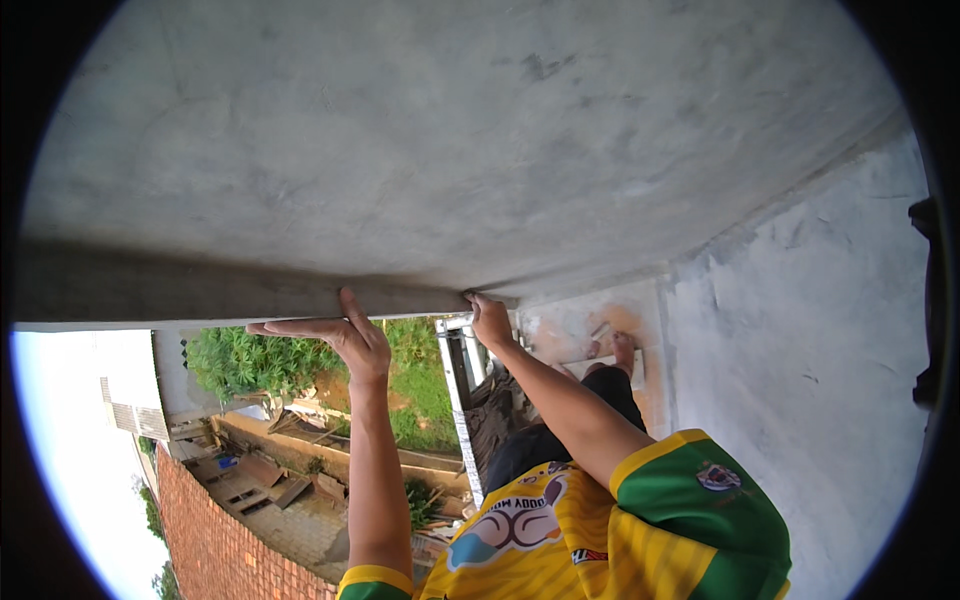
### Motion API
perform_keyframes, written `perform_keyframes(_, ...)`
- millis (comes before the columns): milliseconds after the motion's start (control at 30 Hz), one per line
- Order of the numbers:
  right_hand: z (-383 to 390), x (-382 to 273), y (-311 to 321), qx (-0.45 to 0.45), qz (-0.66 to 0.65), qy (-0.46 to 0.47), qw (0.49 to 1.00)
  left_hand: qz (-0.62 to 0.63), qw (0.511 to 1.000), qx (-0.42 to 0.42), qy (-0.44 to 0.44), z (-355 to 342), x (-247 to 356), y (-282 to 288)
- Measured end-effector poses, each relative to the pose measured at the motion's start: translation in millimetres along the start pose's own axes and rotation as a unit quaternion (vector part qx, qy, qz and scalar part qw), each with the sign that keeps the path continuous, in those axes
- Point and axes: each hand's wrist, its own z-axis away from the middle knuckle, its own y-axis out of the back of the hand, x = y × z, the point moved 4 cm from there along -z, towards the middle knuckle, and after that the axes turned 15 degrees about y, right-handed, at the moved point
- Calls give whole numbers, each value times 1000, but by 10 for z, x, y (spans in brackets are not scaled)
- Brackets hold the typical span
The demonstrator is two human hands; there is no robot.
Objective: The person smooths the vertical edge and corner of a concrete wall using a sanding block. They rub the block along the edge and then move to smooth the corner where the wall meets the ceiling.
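A long, straight grey bar lies lengthwise against the grey plastered wall, with a dark shadow along its upper side. Under its lower edge my left hand is open, the fingers stretched out flat to the left and the thumb up against the bar's face. My right hand is closed at the bar's right end, thumb and fingers pinched on its lower edge. Whatever the fingertips do behind the edge is hidden. Both arms are raised from yellow and green sleeves.
A paler wall meets the plastered one on the right. My bare feet stand on a stained light surface far below. A white post stands close by. Beyond lie green plants, a brick-coloured roof and a yard with boards.
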Motion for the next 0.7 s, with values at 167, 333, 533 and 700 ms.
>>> perform_keyframes(167,-110,-52,6,-11,-60,51,997,-5,1000,0,6,2,-4,-7)
perform_keyframes(333,137,-114,236,-34,-99,-21,994,-13,1000,-7,0,16,-18,-19)
perform_keyframes(533,-146,-175,-9,18,-4,26,999,-22,1000,-7,-2,57,-52,-15)
perform_keyframes(700,-6,-307,210,-23,-161,22,986,7,1000,-17,11,175,-62,-80)
